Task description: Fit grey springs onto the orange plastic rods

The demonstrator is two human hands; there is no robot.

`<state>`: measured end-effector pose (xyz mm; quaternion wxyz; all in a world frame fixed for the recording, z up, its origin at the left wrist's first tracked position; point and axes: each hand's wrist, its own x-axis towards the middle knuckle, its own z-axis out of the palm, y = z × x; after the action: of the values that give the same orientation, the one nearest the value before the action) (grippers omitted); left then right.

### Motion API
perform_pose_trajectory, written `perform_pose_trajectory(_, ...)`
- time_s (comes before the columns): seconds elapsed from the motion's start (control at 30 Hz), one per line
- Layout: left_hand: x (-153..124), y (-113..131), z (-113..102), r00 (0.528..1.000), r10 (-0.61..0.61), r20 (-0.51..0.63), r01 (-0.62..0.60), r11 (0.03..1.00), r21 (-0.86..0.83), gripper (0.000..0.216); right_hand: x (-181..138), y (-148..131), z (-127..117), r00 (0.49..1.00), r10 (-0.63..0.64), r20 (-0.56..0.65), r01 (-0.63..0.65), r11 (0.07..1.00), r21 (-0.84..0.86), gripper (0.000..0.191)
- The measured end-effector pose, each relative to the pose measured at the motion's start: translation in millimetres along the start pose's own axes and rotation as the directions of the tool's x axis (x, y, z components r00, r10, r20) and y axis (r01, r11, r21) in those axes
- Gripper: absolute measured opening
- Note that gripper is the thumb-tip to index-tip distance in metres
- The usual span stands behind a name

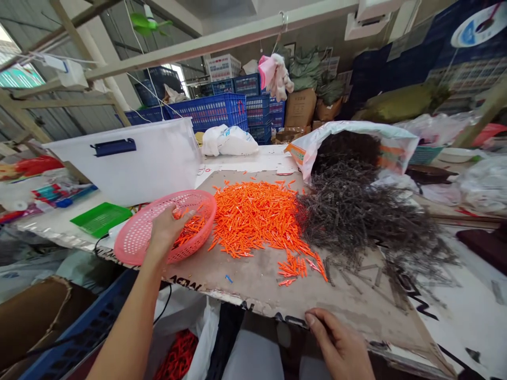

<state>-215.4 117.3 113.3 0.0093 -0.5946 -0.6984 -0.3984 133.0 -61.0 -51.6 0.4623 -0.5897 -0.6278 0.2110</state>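
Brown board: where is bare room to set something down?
Bare: the front strip of the brown board, between the orange pieces and the right hand at its edge, and the patch beside the pink basket. Crowded: the middle and the right, under dark grey pieces.

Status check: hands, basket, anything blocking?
Left hand over rim of round pink plastic basket, fingers inside. Right hand at near edge of brown board. Heap of small orange plastic pieces beside basket; dark grey pile beyond.
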Motion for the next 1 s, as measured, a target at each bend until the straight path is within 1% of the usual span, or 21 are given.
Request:
perform_pose_trajectory(0.07, 2.8, -0.1, 4.2, 0.999, -0.011, -0.05, 0.012, 0.999, 0.033, 0.04, 1.8, 2.0, -1.0, 0.999, -0.027, 0.022, 0.027, 0.999, -0.027, 0.042)
perform_pose_trajectory(0.13, -13.2, 10.7, 12.7, 0.994, 0.0, -0.113, 0.002, 1.0, 0.014, 0.037, 2.6, 1.7, -0.8, 1.0, -0.017, 0.025, 0.018, 0.999, -0.039, 0.042)
perform_pose_trajectory(0.17, -27.3, 19.0, 19.1, 0.991, 0.024, -0.135, -0.023, 1.0, 0.003, 0.036, 2.7, 0.4, 0.0, 1.0, -0.001, 0.015, 0.002, 0.999, -0.042, 0.043)
perform_pose_trajectory(0.2, -44.4, 28.5, 27.0, 0.987, 0.077, -0.144, -0.08, 0.997, -0.02, 0.036, 2.6, -1.5, 1.0, 1.0, 0.013, 0.004, -0.012, 0.999, -0.041, 0.044)
perform_pose_trajectory(0.27, -82.9, 47.5, 47.9, 0.976, 0.19, -0.105, -0.199, 0.977, -0.077, 0.035, 2.0, -6.4, 3.2, 0.999, 0.031, -0.014, -0.032, 0.999, -0.035, 0.047)
perform_pose_trajectory(0.3, -101.6, 55.4, 60.2, 0.959, 0.279, -0.054, -0.283, 0.952, -0.115, 0.032, 1.5, -8.5, 3.7, 0.999, 0.031, -0.021, -0.031, 0.999, -0.032, 0.047)
perform_pose_trajectory(0.33, -118.2, 61.7, 73.1, 0.9, 0.434, 0.037, -0.423, 0.892, -0.159, 0.033, 0.8, -10.0, 3.6, 0.999, 0.024, -0.028, -0.024, 0.999, -0.029, 0.048)
perform_pose_trajectory(0.37, -131.9, 66.1, 85.9, 0.829, 0.543, 0.137, -0.518, 0.836, -0.181, 0.035, -0.2, -10.5, 2.4, 0.999, 0.016, -0.043, -0.017, 0.999, -0.028, 0.049)
perform_pose_trajectory(0.4, -142.3, 68.7, 97.8, 0.78, 0.574, 0.25, -0.549, 0.819, -0.168, 0.038, -1.4, -9.9, 0.3, 0.998, 0.009, -0.068, -0.012, 0.999, -0.031, 0.049)
perform_pose_trajectory(0.43, -149.3, 70.0, 108.3, 0.768, 0.544, 0.339, -0.54, 0.834, -0.115, 0.041, -2.7, -8.3, -2.7, 0.995, 0.007, -0.098, -0.01, 0.999, -0.037, 0.05)
perform_pose_trajectory(0.47, -153.5, 70.5, 116.9, 0.779, 0.481, 0.401, -0.51, 0.859, -0.04, 0.045, -4.0, -5.8, -6.5, 0.992, 0.009, -0.125, -0.014, 0.999, -0.043, 0.05)
perform_pose_trajectory(0.5, -155.8, 71.0, 123.6, 0.792, 0.424, 0.44, -0.482, 0.876, 0.025, 0.048, -5.2, -2.7, -10.6, 0.989, 0.015, -0.146, -0.022, 0.999, -0.046, 0.05)
perform_pose_trajectory(0.53, -157.1, 72.0, 128.5, 0.789, 0.401, 0.465, -0.48, 0.875, 0.06, 0.051, -6.1, 0.5, -14.6, 0.987, 0.025, -0.156, -0.033, 0.998, -0.049, 0.05)
perform_pose_trajectory(0.57, -158.3, 73.8, 131.8, 0.77, 0.416, 0.483, -0.504, 0.861, 0.062, 0.051, -6.6, 3.6, -18.0, 0.987, 0.035, -0.155, -0.044, 0.998, -0.051, 0.049)
perform_pose_trajectory(0.6, -160.1, 76.4, 133.9, 0.734, 0.46, 0.499, -0.547, 0.836, 0.035, 0.051, -6.8, 6.2, -20.5, 0.988, 0.044, -0.149, -0.052, 0.997, -0.051, 0.048)
perform_pose_trajectory(0.67, -166.2, 83.0, 135.9, 0.631, 0.557, 0.54, -0.63, 0.774, -0.061, 0.051, -6.3, 9.6, -22.3, 0.989, 0.045, -0.14, -0.052, 0.997, -0.049, 0.046)
perform_pose_trajectory(0.7, -170.5, 86.2, 136.4, 0.592, 0.578, 0.562, -0.645, 0.757, -0.099, 0.051, -6.0, 10.4, -21.9, 0.989, 0.038, -0.141, -0.045, 0.998, -0.046, 0.045)
perform_pose_trajectory(0.73, -175.2, 88.8, 136.7, 0.564, 0.584, 0.584, -0.647, 0.752, -0.128, 0.051, -5.7, 10.8, -21.0, 0.989, 0.029, -0.145, -0.035, 0.999, -0.041, 0.045)
perform_pose_trajectory(0.87, -193.0, 92.2, 135.4, 0.507, 0.581, 0.637, -0.605, 0.766, -0.217, 0.053, -5.8, 11.0, -17.7, 0.984, 0.038, -0.177, -0.043, 0.999, -0.025, 0.046)
perform_pose_trajectory(0.97, -202.9, 91.2, 132.0, 0.462, 0.618, 0.636, -0.589, 0.75, -0.3, 0.056, -5.5, 10.8, -17.9, 0.984, 0.052, -0.172, -0.057, 0.998, -0.023, 0.045)
perform_pose_trajectory(1.0, -205.3, 90.1, 130.9, 0.454, 0.633, 0.627, -0.58, 0.744, -0.331, 0.058, -5.3, 10.7, -18.2, 0.985, 0.048, -0.164, -0.052, 0.998, -0.025, 0.044)
